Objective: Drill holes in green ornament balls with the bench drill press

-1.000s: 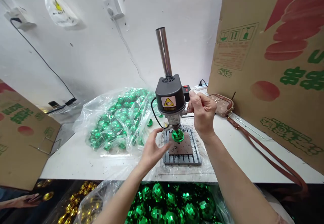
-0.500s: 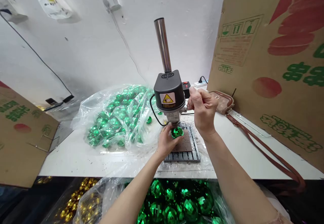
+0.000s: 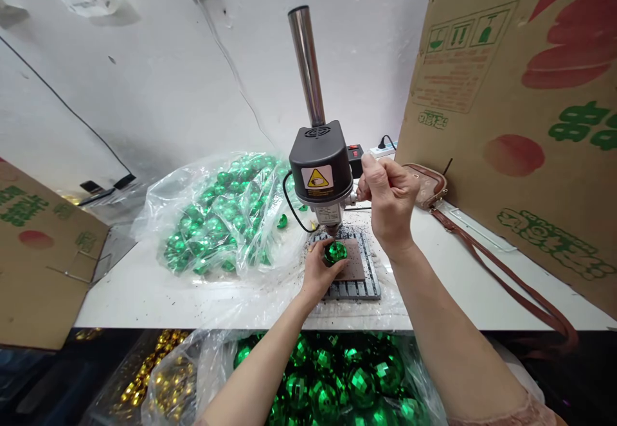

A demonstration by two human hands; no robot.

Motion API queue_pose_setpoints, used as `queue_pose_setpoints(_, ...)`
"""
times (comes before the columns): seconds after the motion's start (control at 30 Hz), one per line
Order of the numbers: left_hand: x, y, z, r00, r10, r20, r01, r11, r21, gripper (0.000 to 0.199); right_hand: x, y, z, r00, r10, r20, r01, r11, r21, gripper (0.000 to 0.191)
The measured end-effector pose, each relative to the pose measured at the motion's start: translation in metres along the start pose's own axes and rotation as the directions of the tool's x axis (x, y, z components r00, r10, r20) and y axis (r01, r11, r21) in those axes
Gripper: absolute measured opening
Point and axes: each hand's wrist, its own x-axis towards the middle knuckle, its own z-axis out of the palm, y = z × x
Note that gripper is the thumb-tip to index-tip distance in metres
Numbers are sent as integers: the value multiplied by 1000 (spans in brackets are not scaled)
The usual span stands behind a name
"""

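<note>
A small black-headed bench drill press point(image 3: 322, 162) stands on the white worktop with its steel column rising behind. Beneath its chuck, my left hand point(image 3: 319, 268) grips a shiny green faceted ball point(image 3: 336, 252) between thumb and fingers, over a brown board point(image 3: 354, 264) on the slotted grey base point(image 3: 371, 284). My right hand point(image 3: 389, 198) is closed in a fist at the right side of the drill head, around what appears to be its feed lever; the fingers hide most of it. Whether the drill tip touches the ball I cannot tell.
A clear plastic bag of green balls point(image 3: 216, 220) lies left of the drill. Larger green balls point(image 3: 361, 384) and gold ones point(image 3: 173, 387) sit below the front edge. Cardboard boxes point(image 3: 463, 150) flank the worktop; a strapped brown purse point(image 3: 427, 185) rests at right.
The camera view has shifted slightly. The green ball shows more fully, with a slightly wider gap below the chuck. Both hands keep their holds.
</note>
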Motion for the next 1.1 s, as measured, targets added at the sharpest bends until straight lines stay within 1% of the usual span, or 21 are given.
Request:
queue_pose_setpoints(0.2,-2,0,0,1000,10,8,-10,1000,-2,54,-1,-1,2,1000,-22,-12,22,1000,8,49)
queue_pose_setpoints(0.33,-3,-1,0,1000,11,12,-11,1000,-9,52,5,0,5,999,-12,-39,12,1000,13,51)
queue_pose_setpoints(0.5,-3,1,0,1000,3,15,-3,1000,-11,52,22,3,11,997,72,-26,-71,997,16,51)
queue_pose_setpoints(0.6,-4,5,-2,1000,6,1,-6,1000,28,50,32,3,14,993,113,-33,-112,994,17,50)
queue_pose_setpoints(0.73,-5,11,-8,1000,30,-8,-29,994,102,44,39,2,14,980,200,0,-200,980,10,47)
queue_pose_setpoints(0.8,-9,13,-13,999,43,-7,-42,994,103,43,42,1,14,975,224,7,-224,975,14,47)
queue_pose_setpoints(0.87,-15,14,-18,1000,26,-15,-25,998,60,44,44,2,14,975,223,3,-223,974,23,47)
queue_pose_setpoints(0.97,-29,16,-27,999,1,-33,-3,997,-73,49,46,5,14,977,214,-2,-214,976,27,47)
queue_pose_setpoints(1.1,-50,26,-41,990,101,-97,-120,967,-225,49,49,12,13,980,198,-10,-198,980,11,45)
